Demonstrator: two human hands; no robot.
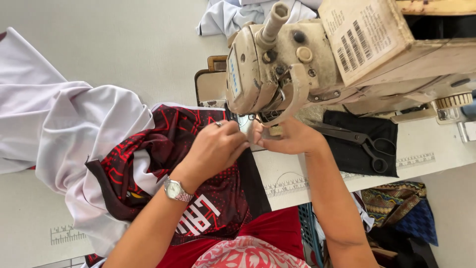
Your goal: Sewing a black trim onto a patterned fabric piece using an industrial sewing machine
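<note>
White table point(124, 44) is covered by a red-black garment point(173, 149), pinched by the left hand point(215, 146) and right hand point(290, 139) under the sewing machine point(277, 64); scissors point(364, 141) lie beside.

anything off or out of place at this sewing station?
Nothing is damaged or spilled. The sewing machine looks worn and grimy. Scissors lie loose on a black cloth beside the right hand. The left hand rests on the red-black garment, bunched but normal.
</note>
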